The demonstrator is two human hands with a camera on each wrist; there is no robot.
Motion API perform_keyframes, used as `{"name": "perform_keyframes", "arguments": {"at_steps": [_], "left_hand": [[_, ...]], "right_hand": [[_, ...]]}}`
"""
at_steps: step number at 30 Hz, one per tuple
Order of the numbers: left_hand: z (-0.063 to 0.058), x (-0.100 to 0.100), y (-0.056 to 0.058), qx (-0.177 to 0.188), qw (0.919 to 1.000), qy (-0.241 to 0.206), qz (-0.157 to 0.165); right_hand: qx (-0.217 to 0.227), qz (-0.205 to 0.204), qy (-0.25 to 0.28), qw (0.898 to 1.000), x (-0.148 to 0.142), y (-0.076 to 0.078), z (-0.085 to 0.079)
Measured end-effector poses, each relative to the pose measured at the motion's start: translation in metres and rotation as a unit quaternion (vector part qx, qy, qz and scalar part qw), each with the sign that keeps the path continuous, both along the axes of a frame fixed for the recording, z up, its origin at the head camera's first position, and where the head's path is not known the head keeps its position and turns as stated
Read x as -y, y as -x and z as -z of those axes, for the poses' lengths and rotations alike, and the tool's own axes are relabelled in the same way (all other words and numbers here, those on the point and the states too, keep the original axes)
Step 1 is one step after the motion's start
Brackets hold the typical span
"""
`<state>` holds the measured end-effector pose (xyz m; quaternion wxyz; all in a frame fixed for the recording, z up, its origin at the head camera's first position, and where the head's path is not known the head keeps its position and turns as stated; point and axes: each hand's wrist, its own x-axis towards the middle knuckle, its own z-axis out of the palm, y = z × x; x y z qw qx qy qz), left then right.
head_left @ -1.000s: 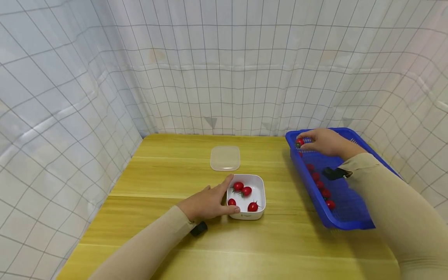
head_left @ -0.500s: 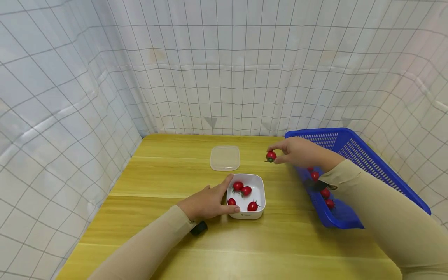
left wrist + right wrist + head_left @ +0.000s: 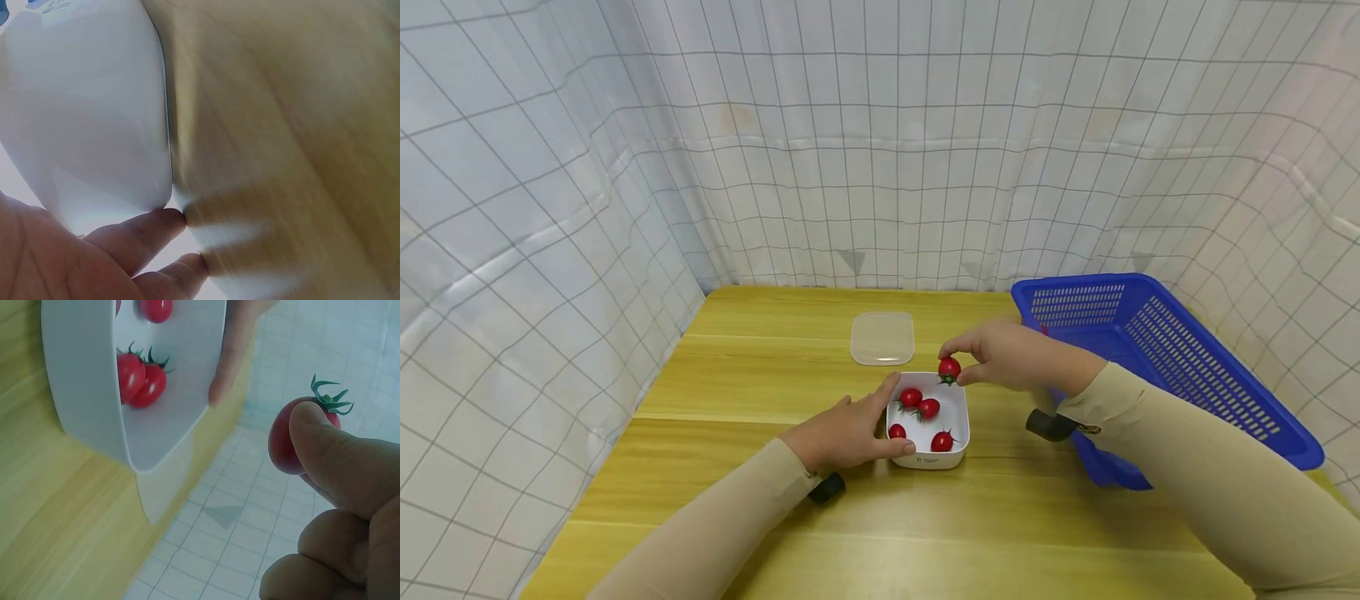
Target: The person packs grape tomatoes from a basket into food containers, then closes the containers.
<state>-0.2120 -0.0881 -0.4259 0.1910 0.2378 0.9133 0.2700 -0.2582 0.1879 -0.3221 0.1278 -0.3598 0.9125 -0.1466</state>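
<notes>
On the left, nothing has shifted: our left hand (image 3: 846,433) is where it was a second ago, beside the square white plastic box (image 3: 932,461) on the yellow wood-grain table (image 3: 760,392). Its thumb and forefinger are spread wide, the thumb lying across the near-left rim and the forefinger at the far-left corner, touching rather than clutching. Behind the box lies a flat, translucent square plastic lid (image 3: 882,338). Inside sit the same four small red tomatoes (image 3: 928,408), so the count there has not grown.

What has changed is to the right: the small red oval tomato with a green calyx (image 3: 949,368), lately over the basket, is now above the box's far-right corner, brought across but not yet released. Our right hand (image 3: 1015,354) pinches it between thumb and fingertips; the right-wrist view shows the other fingers curled in. Farther right stands the blue perforated plastic basket (image 3: 1187,358), its left side mostly hidden by our forearm.
</notes>
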Motion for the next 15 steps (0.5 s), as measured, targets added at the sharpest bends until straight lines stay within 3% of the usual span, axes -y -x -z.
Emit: {"name": "perform_keyframes", "arguments": {"at_steps": [15], "left_hand": [[0.001, 0.0, 0.001, -0.002, 1.0, -0.006, 0.001]], "right_hand": [[0.017, -0.033, 0.005, 0.999, 0.014, -0.01, 0.005]]}}
